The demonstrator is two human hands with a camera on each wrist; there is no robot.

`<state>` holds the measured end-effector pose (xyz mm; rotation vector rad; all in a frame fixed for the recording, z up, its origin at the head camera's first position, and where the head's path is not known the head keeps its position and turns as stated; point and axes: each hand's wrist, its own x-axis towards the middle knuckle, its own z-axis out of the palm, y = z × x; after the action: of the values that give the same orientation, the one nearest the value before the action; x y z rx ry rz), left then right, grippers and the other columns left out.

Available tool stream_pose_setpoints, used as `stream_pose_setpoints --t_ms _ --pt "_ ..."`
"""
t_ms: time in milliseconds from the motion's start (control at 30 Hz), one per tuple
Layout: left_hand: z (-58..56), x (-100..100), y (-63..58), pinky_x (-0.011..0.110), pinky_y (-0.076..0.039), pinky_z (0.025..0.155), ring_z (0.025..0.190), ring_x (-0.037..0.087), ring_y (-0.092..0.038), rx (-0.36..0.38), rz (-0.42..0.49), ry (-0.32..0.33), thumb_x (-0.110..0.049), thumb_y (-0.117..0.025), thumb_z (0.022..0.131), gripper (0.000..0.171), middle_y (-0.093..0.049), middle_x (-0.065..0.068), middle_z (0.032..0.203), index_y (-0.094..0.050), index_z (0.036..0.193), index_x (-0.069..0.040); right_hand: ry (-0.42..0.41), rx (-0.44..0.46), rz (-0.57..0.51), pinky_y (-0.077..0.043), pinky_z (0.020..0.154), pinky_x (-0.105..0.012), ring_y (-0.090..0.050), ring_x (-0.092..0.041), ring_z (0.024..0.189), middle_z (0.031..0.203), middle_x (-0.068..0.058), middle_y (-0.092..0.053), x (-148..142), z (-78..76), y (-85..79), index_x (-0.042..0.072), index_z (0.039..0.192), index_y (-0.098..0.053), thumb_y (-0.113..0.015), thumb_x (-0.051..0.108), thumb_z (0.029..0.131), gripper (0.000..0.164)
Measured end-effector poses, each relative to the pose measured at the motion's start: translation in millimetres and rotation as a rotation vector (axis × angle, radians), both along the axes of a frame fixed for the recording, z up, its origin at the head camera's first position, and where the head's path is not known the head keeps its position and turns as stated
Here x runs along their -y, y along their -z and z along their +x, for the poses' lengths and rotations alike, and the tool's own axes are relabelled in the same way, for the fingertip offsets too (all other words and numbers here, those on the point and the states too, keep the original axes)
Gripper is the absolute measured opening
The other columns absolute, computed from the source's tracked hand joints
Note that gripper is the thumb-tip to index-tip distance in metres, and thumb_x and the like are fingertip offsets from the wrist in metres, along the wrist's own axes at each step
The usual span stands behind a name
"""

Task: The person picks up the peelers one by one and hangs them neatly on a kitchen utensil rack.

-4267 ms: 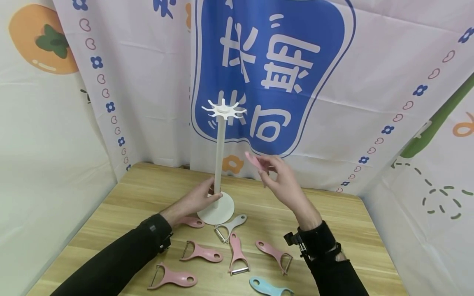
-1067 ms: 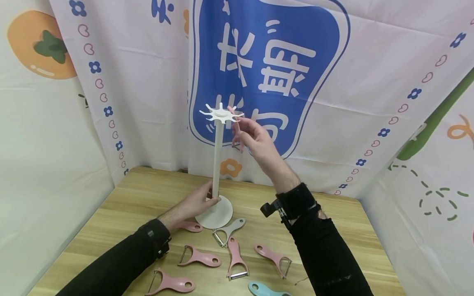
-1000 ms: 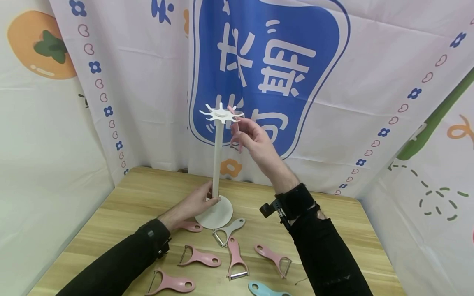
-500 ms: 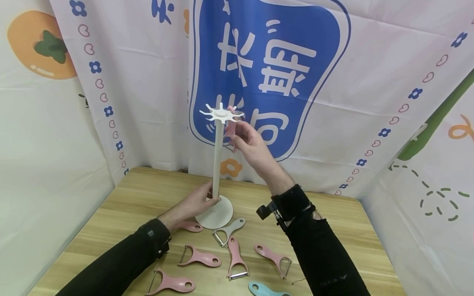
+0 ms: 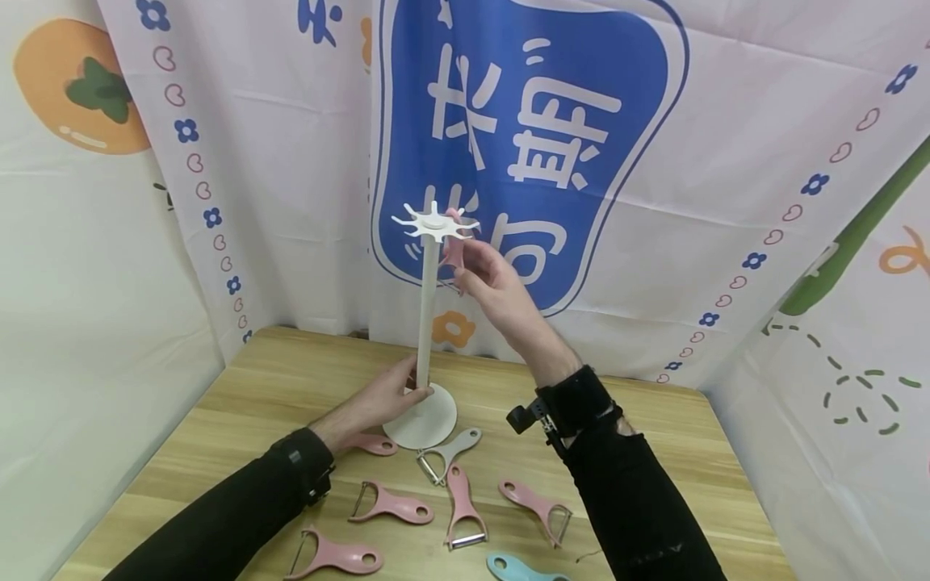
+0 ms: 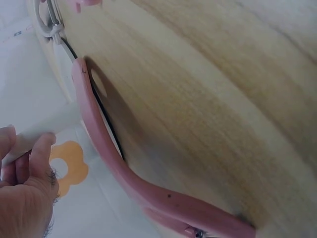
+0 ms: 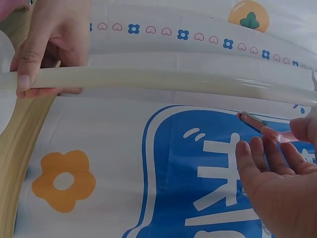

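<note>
A white stand has a round base (image 5: 436, 426), an upright pole (image 5: 428, 323) and a ring of hooks (image 5: 433, 225) on top. My left hand (image 5: 392, 391) grips the pole just above the base; in the right wrist view its thumb and fingers wrap the pole. My right hand (image 5: 497, 282) pinches a pink peeler (image 5: 454, 253) between thumb and fingers. The peeler hangs upright with its handle end among the right-hand hooks and its blade down beside the pole. In the right wrist view, the metal blade (image 7: 252, 121) points toward the pole.
On the wooden table (image 5: 654, 468) lie a grey peeler (image 5: 456, 444), a blue peeler (image 5: 521, 568) and several pink peelers (image 5: 395, 504). One pink peeler (image 6: 119, 168) lies by the base, partly under my left forearm. A printed cloth (image 5: 305, 202) hangs behind.
My right hand has carried the pink peeler left and up to the hooks. Over the last second the peeler turned and shifted slightly toward the pole. My left hand keeps its grip.
</note>
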<state>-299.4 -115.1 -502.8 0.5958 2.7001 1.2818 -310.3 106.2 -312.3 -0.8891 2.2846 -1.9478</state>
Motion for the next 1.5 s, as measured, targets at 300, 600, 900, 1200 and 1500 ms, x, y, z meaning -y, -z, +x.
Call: stream_pose_setpoints --t_ms 300,600,900,1200,1500 --pt "0.5 1 -2.0 0.045 -0.057 0.091 0.104 0.020 -0.066 0.001 -0.009 0.000 -0.021 -0.071 0.098 0.038 -0.067 0.004 0.110 -0.057 0.132 -0.011 0.035 -0.045 0.063 -0.044 0.111 -0.034 -0.050 -0.019 0.137 0.150 -0.003 -0.053 -14 5.8 11.9 0.014 0.155 -0.043 -0.056 0.023 0.107 0.051" --pt "-1.9 4 0.0 0.044 -0.057 0.092 0.108 0.020 -0.065 0.018 -0.017 -0.002 -0.025 -0.072 0.097 0.040 -0.067 0.002 0.113 -0.059 0.133 -0.015 0.052 -0.060 0.189 -0.044 0.111 -0.039 -0.052 -0.017 0.135 0.147 -0.001 -0.055 -28 18.7 28.8 0.016 0.154 -0.045 -0.055 0.021 0.107 0.048" --pt "-2.2 3 -0.5 0.041 -0.058 0.088 0.108 0.020 -0.066 0.013 0.018 0.024 -0.026 -0.072 0.097 0.019 -0.066 0.001 0.111 -0.064 0.112 -0.017 0.023 -0.071 0.353 -0.046 0.109 -0.044 -0.054 -0.020 0.132 0.142 -0.002 -0.057 -37 33.5 47.7 0.018 0.151 -0.047 -0.057 0.027 0.106 0.046" --pt "-3.4 0 -5.1 0.040 -0.059 0.085 0.106 0.022 -0.067 -0.007 0.007 0.079 -0.007 -0.069 0.093 0.016 -0.066 0.004 0.110 -0.062 0.106 -0.013 -0.013 -0.076 0.454 -0.049 0.106 -0.044 -0.055 -0.030 0.132 0.144 -0.008 -0.057 -40 43.9 58.2 0.005 0.150 -0.047 -0.059 0.019 0.105 0.049" --pt "-2.2 -1 -3.4 0.044 -0.057 0.091 0.107 0.023 -0.066 -0.007 0.011 0.103 -0.002 -0.067 0.095 0.015 -0.066 0.005 0.112 -0.062 0.107 -0.008 -0.031 -0.046 0.561 -0.049 0.106 -0.048 -0.055 -0.027 0.131 0.144 -0.008 -0.058 -49 54.2 67.0 0.008 0.147 -0.051 -0.061 0.022 0.104 0.047"
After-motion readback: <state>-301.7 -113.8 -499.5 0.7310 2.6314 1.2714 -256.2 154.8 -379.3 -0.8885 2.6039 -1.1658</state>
